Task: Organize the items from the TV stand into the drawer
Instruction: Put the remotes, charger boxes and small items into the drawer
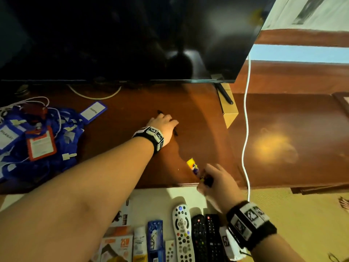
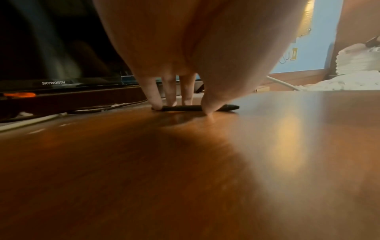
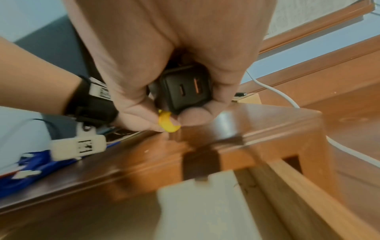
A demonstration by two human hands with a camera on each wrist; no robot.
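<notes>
A black pen (image 2: 185, 108) lies on the brown TV stand top (image 1: 198, 114). My left hand (image 1: 164, 123) reaches down onto it, and its thumb and fingertips (image 2: 156, 105) pinch the pen against the wood; both pen ends (image 1: 159, 111) stick out past the hand. My right hand (image 1: 211, 178) hovers over the stand's front edge and grips a black charger block (image 3: 185, 91) together with a yellow-capped tube (image 1: 191, 163). The open drawer (image 1: 151, 201) below holds a white remote (image 1: 182, 229), black remotes (image 1: 205, 237) and small boxes.
A dark TV (image 1: 113, 35) stands at the back of the stand. A heap of blue lanyards with badge holders (image 1: 34, 138) covers the left part. A cardboard box (image 1: 229, 112) sits under the TV's right foot. A white cable (image 1: 245, 129) hangs down on the right.
</notes>
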